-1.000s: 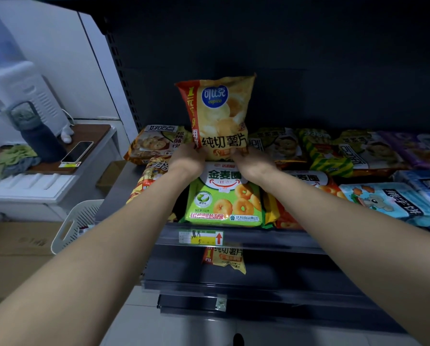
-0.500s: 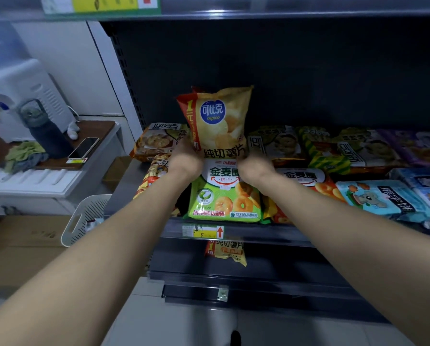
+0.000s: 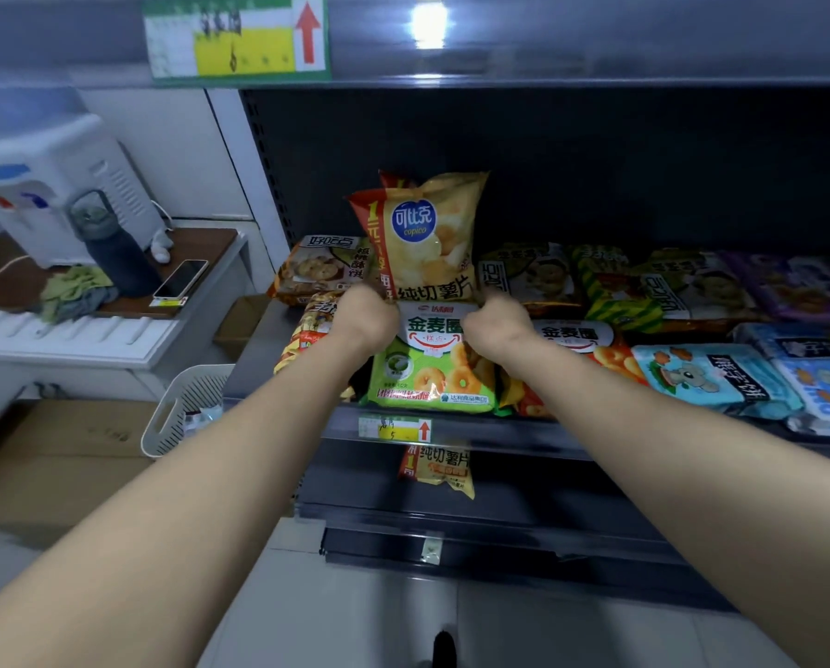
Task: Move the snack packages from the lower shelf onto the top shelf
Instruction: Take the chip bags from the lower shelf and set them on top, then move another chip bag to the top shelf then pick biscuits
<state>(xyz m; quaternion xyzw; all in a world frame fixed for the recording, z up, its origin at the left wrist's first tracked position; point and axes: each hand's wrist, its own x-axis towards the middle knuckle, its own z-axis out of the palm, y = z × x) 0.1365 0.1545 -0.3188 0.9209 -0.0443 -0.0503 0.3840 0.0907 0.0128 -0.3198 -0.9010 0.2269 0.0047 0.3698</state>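
Note:
I hold a yellow potato chip bag (image 3: pixel 422 238) upright above the stocked shelf, with what looks like a second bag tucked behind it. My left hand (image 3: pixel 364 314) grips its bottom left corner and my right hand (image 3: pixel 495 320) grips the bottom right corner. Below the bag lies a green ring-snack package (image 3: pixel 432 373), with several other snack packages (image 3: pixel 712 373) spread across the shelf. Another chip bag (image 3: pixel 439 470) hangs on the lower shelf. The top shelf's front edge (image 3: pixel 548 45) runs across the top of the view.
A price label with a red arrow (image 3: pixel 237 38) is stuck on the top shelf edge. Left of the rack stands a side table with a water dispenser (image 3: pixel 61 185), a dark bottle (image 3: pixel 114 243) and a phone (image 3: pixel 182 279). A white basket (image 3: pixel 186 407) sits on the floor.
Both hands still hold the chip bag by its lower corners. My view has tilted upward, bringing the top shelf edge and its label into sight.

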